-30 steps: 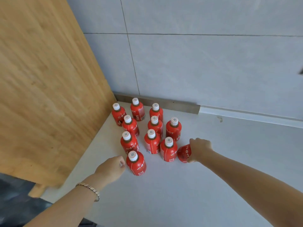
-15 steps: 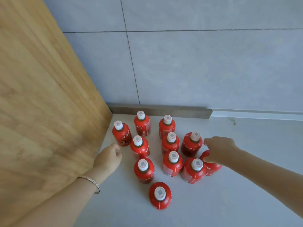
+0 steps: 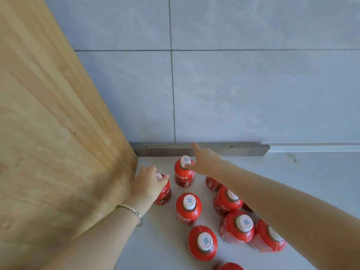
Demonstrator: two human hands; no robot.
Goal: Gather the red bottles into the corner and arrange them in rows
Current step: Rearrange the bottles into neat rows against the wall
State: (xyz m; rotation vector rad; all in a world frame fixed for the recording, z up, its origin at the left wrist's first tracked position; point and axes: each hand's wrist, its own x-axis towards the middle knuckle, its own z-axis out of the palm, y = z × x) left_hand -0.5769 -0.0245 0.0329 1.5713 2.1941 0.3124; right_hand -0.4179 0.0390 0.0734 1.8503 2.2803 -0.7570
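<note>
Red bottles (image 3: pixel 188 208) with white lettering and white caps stand on a pale grey surface (image 3: pixel 161 242), beside a tan wood-grain panel (image 3: pixel 48 133).

Squat red plastic bottles with white screw caps (image 3: pixel 188 208) stand upright in loose rows on the pale floor near the corner; one at the right (image 3: pixel 213 183) is mostly hidden, perhaps upright too.

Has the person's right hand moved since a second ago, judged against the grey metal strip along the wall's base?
Yes. The right hand has moved toward the grey metal strip: from the front of the red bottles to the back row, its fingertips now overlapping the strip.
</note>
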